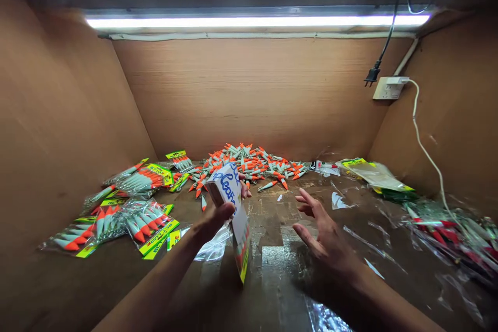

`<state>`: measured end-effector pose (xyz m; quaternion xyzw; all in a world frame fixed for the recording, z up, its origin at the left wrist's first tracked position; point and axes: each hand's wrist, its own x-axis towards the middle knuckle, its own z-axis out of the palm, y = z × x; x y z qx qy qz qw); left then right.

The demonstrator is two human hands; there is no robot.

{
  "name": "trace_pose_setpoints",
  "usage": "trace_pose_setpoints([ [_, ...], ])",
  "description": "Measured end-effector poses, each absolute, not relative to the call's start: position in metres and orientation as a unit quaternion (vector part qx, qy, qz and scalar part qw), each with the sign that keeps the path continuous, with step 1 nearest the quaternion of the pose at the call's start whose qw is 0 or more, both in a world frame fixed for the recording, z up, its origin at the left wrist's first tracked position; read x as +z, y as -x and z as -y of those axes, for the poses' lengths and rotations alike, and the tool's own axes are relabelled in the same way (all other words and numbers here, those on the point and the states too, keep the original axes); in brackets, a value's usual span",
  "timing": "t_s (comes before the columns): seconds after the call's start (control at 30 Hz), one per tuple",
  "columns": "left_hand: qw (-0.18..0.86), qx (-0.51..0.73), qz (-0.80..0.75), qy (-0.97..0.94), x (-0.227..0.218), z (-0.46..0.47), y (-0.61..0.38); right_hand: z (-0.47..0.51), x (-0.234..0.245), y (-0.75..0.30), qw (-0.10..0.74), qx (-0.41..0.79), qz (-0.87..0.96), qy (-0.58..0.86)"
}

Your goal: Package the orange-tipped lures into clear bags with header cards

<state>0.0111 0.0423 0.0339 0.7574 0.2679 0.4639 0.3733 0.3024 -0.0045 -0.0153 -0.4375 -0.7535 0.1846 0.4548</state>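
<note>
My left hand grips a stack of flat packets, held on edge above the bench; the front one is white with blue lettering, and a yellow strip shows at the bottom. My right hand hovers just right of the stack, fingers spread and holding nothing. Behind them lies a heap of loose orange-and-grey fishing floats against the back wall.
Filled clear bags of floats with yellow-green labels lie at the left. Empty bags and more packed ones sit at the right. Brown walls enclose the bench; a socket with a white cable hangs at the back right.
</note>
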Motion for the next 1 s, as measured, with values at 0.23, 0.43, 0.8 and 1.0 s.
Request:
trace_pose_setpoints([
  [0.23, 0.685, 0.481, -0.109, -0.537, 0.008, -0.035, -0.005, -0.028, 0.031, -0.26, 0.449, 0.312, 0.768, 0.333],
  [0.43, 0.781, 0.446, -0.045, -0.434, -0.013, -0.036, 0.002, -0.081, 0.065, -0.184, 0.364, 0.513, 0.747, 0.216],
  [0.8, 0.85, 0.427, -0.03, -0.306, -0.019, -0.035, -0.004, -0.099, 0.073, -0.221, 0.645, 0.471, 0.549, 0.249],
  [1.0, 0.845, 0.447, -0.021, -0.294, -0.013, -0.035, -0.003, -0.071, 0.034, -0.295, 0.602, 0.05, 0.569, 0.558],
])
